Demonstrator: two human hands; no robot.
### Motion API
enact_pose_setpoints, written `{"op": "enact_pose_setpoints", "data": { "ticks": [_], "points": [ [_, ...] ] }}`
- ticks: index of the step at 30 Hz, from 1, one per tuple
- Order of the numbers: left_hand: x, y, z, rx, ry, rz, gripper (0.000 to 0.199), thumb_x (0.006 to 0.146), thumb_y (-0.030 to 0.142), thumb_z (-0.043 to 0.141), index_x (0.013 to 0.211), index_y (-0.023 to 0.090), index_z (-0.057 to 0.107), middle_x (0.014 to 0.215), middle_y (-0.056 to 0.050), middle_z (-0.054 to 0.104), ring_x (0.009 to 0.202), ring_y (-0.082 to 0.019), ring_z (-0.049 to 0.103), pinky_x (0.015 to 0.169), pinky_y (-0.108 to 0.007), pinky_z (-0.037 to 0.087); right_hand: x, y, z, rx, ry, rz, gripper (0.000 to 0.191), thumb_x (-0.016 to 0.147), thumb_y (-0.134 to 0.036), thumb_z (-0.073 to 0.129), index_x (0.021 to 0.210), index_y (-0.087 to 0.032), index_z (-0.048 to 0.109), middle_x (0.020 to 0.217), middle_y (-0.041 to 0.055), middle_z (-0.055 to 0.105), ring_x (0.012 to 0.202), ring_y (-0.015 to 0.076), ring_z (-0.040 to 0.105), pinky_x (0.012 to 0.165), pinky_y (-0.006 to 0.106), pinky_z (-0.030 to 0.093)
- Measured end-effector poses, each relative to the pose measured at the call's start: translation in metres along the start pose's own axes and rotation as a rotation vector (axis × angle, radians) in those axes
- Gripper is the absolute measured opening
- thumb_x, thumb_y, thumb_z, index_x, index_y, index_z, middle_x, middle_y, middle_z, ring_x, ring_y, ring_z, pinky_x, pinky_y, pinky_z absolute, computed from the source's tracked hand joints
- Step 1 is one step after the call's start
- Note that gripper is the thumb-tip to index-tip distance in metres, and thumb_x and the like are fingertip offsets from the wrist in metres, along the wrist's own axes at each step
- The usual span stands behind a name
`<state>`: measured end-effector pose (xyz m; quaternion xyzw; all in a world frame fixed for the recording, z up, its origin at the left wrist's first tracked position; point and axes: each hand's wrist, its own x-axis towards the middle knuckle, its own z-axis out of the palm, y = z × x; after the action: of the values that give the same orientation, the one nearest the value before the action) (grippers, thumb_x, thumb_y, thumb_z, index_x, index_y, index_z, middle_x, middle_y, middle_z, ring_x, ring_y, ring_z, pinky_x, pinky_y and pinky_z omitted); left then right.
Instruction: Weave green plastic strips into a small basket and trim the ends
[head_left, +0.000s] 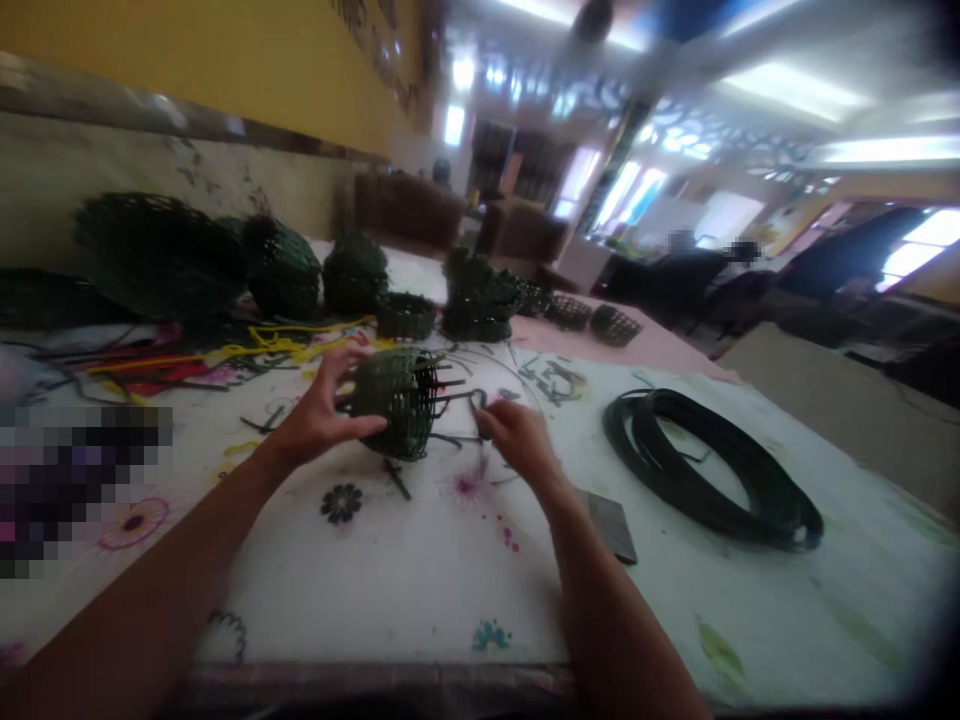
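A small dark green woven basket (394,405) lies tipped on its side above the table, its open rim facing right. Loose strip ends stick out from that rim. My left hand (326,410) grips the basket from the left, thumb low on its wall and fingers around the upper side. Just right of the rim, my right hand (514,430) is closed in a pinch on a dark strip (477,397) that curls at the fingertips. Whether a tool is also in those fingers is too blurred to tell.
A coil of dark strip (705,500) lies at right, near a flat grey piece (611,525). Several finished-looking baskets (281,265) line the back. Yellow strips (292,340) and red material (161,372) lie at left on the flowered tablecloth (390,600). People sit far right.
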<state>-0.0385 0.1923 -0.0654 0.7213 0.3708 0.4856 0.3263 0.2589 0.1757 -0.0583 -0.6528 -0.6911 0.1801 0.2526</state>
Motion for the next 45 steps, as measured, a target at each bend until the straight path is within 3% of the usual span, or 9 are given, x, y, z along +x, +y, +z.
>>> {"op": "enact_pose_setpoints", "data": {
  "ticks": [2, 4, 8, 12, 18, 27, 31, 35, 45],
  "points": [
    [0.003, -0.001, -0.016, 0.018, -0.017, 0.009, 0.079, 0.069, 0.040, 0.086, 0.131, 0.029, 0.039, 0.144, -0.012, 0.050, 0.129, -0.033, 0.055, 0.104, -0.051, 0.051, 0.005, 0.013, -0.010, -0.436, -0.017, 0.129, 0.035, 0.093, -0.039, 0.061, 0.118, -0.015, 0.069, 0.116, 0.0168, 0.069, 0.107, 0.0298, 0.063, 0.084, 0.037, 0.045],
    [0.004, -0.001, -0.025, 0.095, -0.067, -0.019, 0.073, 0.070, 0.041, 0.085, 0.129, 0.028, 0.043, 0.141, -0.011, 0.051, 0.125, -0.033, 0.057, 0.104, -0.051, 0.050, 0.008, 0.023, -0.017, -0.628, -0.179, 0.193, 0.047, 0.094, -0.038, 0.059, 0.135, -0.017, 0.061, 0.127, 0.0183, 0.065, 0.115, 0.0324, 0.062, 0.084, 0.037, 0.046],
    [0.004, -0.004, -0.021, 0.271, -0.147, -0.040, 0.064, 0.076, 0.043, 0.078, 0.130, 0.025, 0.049, 0.141, -0.010, 0.051, 0.131, -0.034, 0.052, 0.115, -0.054, 0.039, 0.006, 0.032, -0.022, -0.643, -0.302, 0.147, 0.044, 0.090, -0.026, 0.062, 0.134, -0.025, 0.065, 0.125, 0.0131, 0.065, 0.110, 0.0266, 0.066, 0.080, 0.031, 0.046],
    [0.005, -0.008, -0.008, 0.408, -0.076, 0.067, 0.066, 0.076, 0.050, 0.077, 0.131, 0.025, 0.053, 0.147, -0.012, 0.042, 0.144, -0.036, 0.036, 0.122, -0.053, 0.029, 0.002, 0.035, -0.026, -0.677, -0.322, 0.094, 0.043, 0.093, -0.025, 0.058, 0.135, -0.026, 0.064, 0.125, 0.0133, 0.064, 0.109, 0.0243, 0.065, 0.081, 0.029, 0.044],
    [0.001, -0.009, 0.009, 0.598, -0.001, 0.026, 0.095, 0.063, 0.058, 0.086, 0.142, 0.021, 0.046, 0.139, -0.015, 0.048, 0.134, -0.037, 0.046, 0.117, -0.055, 0.037, 0.003, 0.034, -0.022, -0.694, -0.377, 0.026, 0.041, 0.088, -0.022, 0.064, 0.128, -0.028, 0.068, 0.118, 0.0107, 0.069, 0.103, 0.0241, 0.065, 0.078, 0.030, 0.041],
    [-0.001, -0.014, 0.011, 0.537, -0.073, 0.132, 0.089, 0.071, 0.043, 0.083, 0.146, 0.024, 0.038, 0.148, -0.014, 0.041, 0.141, -0.035, 0.039, 0.122, -0.054, 0.031, 0.002, 0.032, -0.024, -0.718, -0.364, 0.050, 0.049, 0.088, -0.017, 0.061, 0.136, -0.027, 0.063, 0.122, 0.0132, 0.063, 0.108, 0.0262, 0.062, 0.080, 0.031, 0.039],
    [-0.003, -0.017, 0.024, 0.493, 0.022, 0.077, 0.091, 0.071, 0.057, 0.081, 0.144, 0.024, 0.039, 0.149, -0.015, 0.039, 0.143, -0.036, 0.037, 0.122, -0.055, 0.030, 0.004, 0.035, -0.022, -0.742, -0.336, 0.053, 0.050, 0.089, -0.012, 0.056, 0.135, -0.030, 0.064, 0.124, 0.0145, 0.060, 0.112, 0.0284, 0.060, 0.082, 0.034, 0.038],
    [-0.006, -0.014, 0.035, 0.478, 0.104, 0.014, 0.089, 0.070, 0.052, 0.082, 0.143, 0.026, 0.038, 0.146, -0.014, 0.040, 0.142, -0.036, 0.038, 0.121, -0.056, 0.032, 0.006, 0.039, -0.020, -0.722, -0.310, 0.040, 0.045, 0.093, -0.014, 0.051, 0.133, -0.030, 0.066, 0.120, 0.0137, 0.062, 0.111, 0.0266, 0.060, 0.086, 0.034, 0.038],
    [0.003, -0.023, 0.006, 0.455, 0.135, -0.035, 0.083, 0.073, 0.046, 0.080, 0.142, 0.027, 0.039, 0.144, -0.010, 0.046, 0.136, -0.034, 0.045, 0.118, -0.056, 0.035, 0.011, 0.046, -0.016, -0.666, -0.342, 0.008, 0.051, 0.091, -0.012, 0.054, 0.138, -0.030, 0.062, 0.122, 0.0113, 0.065, 0.109, 0.0239, 0.064, 0.085, 0.030, 0.041]
  ]
}}
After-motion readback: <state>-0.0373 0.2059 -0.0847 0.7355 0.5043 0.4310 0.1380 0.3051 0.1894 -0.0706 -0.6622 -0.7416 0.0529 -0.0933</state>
